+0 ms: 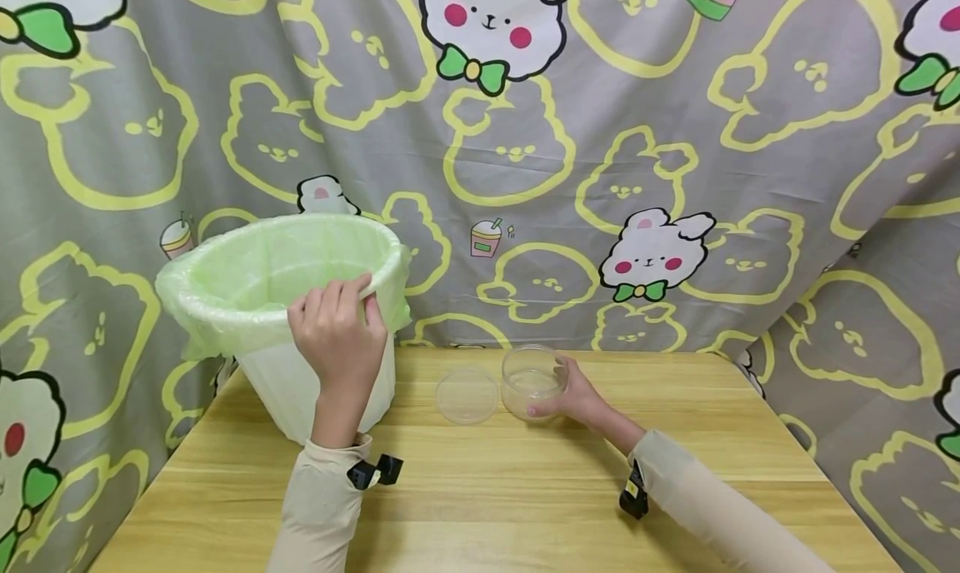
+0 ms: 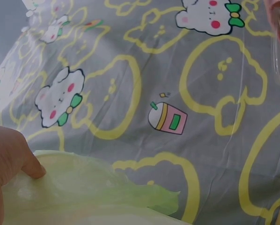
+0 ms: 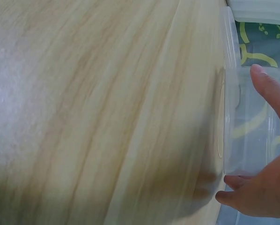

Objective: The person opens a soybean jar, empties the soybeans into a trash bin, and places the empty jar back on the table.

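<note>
Clear plastic is what your right hand (image 1: 573, 394) has hold of: the fingers and thumb curl round the side of a small round container (image 1: 532, 381) that stands upright on the bench (image 1: 480, 506), near the middle of its far edge. The right wrist view shows a fingertip (image 3: 266, 84) pressed to the container's see-through wall and the thumb tucked in low against it. Just beside the container, on the side nearer your other arm, its flat transparent lid (image 1: 467, 395) lies on the wood, almost touching the container; whether they touch, you cannot tell.

Your left hand (image 1: 337, 331) is curled over the near rim of a white bin (image 1: 315, 390) lined with a pale green bag (image 1: 247, 286), fingers hooked inside and thumb gripping the rim from outside. The left wrist view shows one finger (image 2: 30, 161) pressing into the green film. The bin stands at the far left corner of the bench, tilted a little toward you, well apart from the container.

Behind the bench hangs a grey cloth (image 1: 675, 140) printed with yellow outlines and white rabbits.
</note>
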